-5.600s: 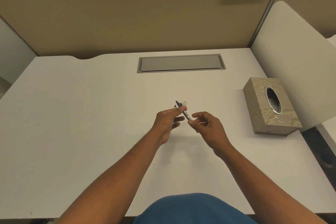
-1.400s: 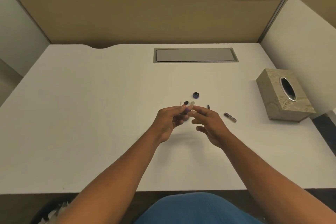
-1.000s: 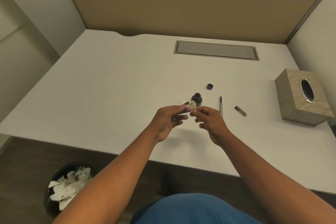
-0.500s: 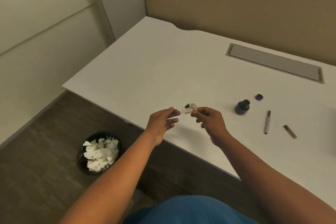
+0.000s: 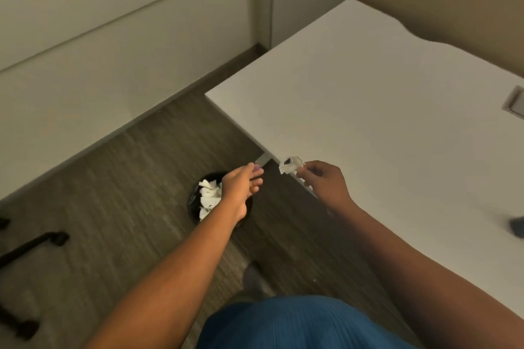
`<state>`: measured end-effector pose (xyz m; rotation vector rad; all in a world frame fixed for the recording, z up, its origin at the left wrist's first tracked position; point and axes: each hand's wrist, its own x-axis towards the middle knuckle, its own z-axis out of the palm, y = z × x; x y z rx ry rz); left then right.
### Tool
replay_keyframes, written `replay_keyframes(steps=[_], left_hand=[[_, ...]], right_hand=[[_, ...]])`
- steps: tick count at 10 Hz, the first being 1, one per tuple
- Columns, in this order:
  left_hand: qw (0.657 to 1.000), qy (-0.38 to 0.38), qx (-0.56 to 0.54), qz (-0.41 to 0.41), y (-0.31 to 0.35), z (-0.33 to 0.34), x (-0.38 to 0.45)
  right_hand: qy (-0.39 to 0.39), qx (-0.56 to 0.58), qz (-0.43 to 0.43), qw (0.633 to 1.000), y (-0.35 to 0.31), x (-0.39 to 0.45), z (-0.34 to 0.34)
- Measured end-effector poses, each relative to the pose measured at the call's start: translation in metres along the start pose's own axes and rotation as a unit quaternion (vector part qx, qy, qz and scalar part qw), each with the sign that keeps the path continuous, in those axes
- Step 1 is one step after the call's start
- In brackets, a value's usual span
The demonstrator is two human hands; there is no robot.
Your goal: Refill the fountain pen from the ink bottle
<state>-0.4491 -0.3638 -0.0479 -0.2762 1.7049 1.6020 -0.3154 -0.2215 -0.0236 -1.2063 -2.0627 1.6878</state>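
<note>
My right hand [image 5: 321, 181] pinches a small crumpled white tissue with a dark ink stain [image 5: 289, 164] over the left front edge of the white desk [image 5: 382, 110]. My left hand [image 5: 241, 185] hangs off the desk, above a black waste bin [image 5: 208, 198], with its fingers loosely curled and nothing in them; one fingertip looks purple-stained. The dark ink bottle [image 5: 516, 226] shows only as a blurred shape at the right frame edge. No pen parts are in view.
The bin on the grey wood-pattern floor holds several white crumpled tissues. A pale partition wall [image 5: 99, 37] runs along the left. Black chair-base legs [image 5: 31, 246] lie at the far left. A grey cable hatch [image 5: 514, 100] sits at the desk's right edge.
The view has swung far left and down, so the bin now lies under my hands. My left hand let go of the tissue and moved off the desk; my right hand keeps the tissue.
</note>
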Motion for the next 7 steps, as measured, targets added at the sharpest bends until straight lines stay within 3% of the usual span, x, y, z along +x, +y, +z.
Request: replay_keyframes(steps=[3, 5, 7], left_hand=[[0.986, 0.147, -0.082, -0.011, 0.019, -0.12, 0.037], [0.986, 0.137, -0.086, -0.032, 0.022, -0.149, 0.044], [0.987, 0.13, -0.077, -0.044, 0.016, -0.15, 0.051]], right_hand=[[-0.063, -0.094, -0.003, 0.994, -0.027, 0.05, 0.133], [-0.133, -0.174, 0.023, 0.976, -0.016, 0.079, 0.177], [-0.132, -0.169, 0.032, 0.976, -0.005, 0.077, 0.172]])
